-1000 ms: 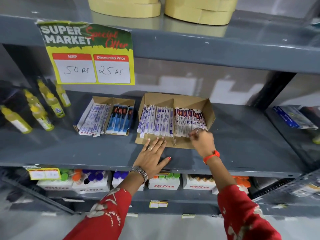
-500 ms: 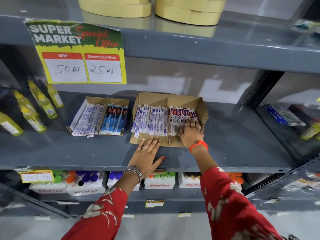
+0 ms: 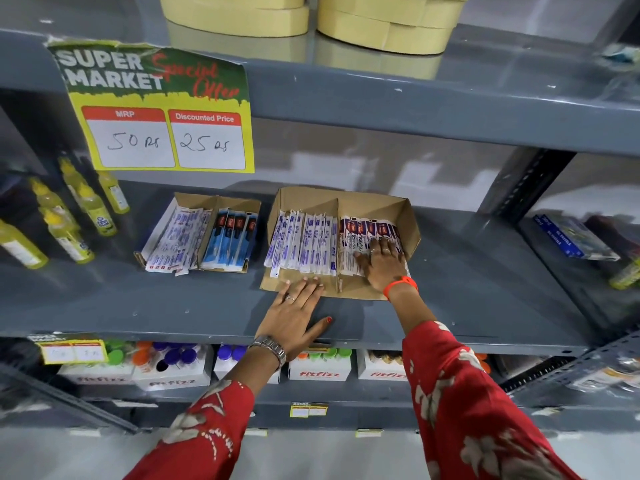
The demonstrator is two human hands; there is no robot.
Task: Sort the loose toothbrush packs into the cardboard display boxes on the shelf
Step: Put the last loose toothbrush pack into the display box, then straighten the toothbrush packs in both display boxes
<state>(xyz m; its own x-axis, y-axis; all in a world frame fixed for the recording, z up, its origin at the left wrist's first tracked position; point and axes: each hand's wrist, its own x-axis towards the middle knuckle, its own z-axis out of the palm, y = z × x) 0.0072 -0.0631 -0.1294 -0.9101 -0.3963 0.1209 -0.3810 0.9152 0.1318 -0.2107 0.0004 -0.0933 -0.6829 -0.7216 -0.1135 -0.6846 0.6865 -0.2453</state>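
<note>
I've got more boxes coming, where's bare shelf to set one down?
Bare shelf lies right of the larger display box, before the blue pack. A front strip is bare too. The left is crowded with yellow bottles.

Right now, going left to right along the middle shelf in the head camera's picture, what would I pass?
Yellow bottles → smaller cardboard box of white and blue packs → larger cardboard box, where the right hand presses the red-topped packs → blue boxes.
</note>
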